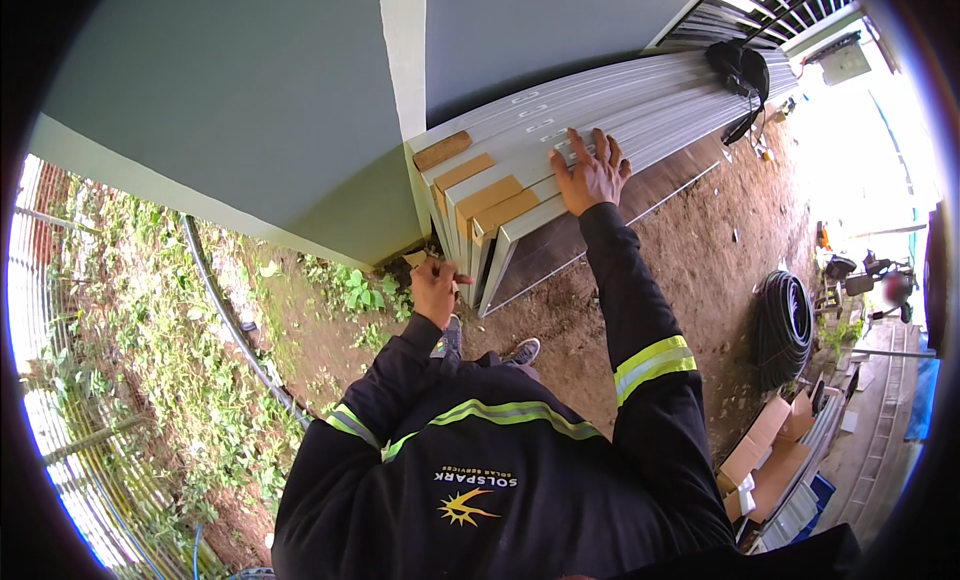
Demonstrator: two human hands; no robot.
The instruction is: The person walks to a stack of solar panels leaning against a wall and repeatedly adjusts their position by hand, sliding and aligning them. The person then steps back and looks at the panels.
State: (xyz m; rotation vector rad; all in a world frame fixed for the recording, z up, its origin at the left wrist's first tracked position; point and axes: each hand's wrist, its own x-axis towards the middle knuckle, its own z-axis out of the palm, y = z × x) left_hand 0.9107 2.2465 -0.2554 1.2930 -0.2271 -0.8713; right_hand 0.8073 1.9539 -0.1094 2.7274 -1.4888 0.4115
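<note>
A stack of long, silver-framed flat panels (660, 100) leans along the wall, with pieces of tan cardboard (483, 192) over its near corners. My right hand (590, 175) rests on the top edges of the frames, fingers apart and slightly bent. Low at the near end of the stack, my left hand (437, 290) has curled fingers beside the panel edges; whether it grips anything small is hidden. A dark strapped bag (740, 75) lies over the far end of the stack.
A grey wall (250, 100) stands behind the stack. Weeds (230, 310) and a black pipe (215, 290) lie left, beside a fence. Right are dirt ground (680, 290), a coiled black hose (785, 330), opened cardboard boxes (765, 435) and a ladder (885, 430). My shoes (520, 352) show below.
</note>
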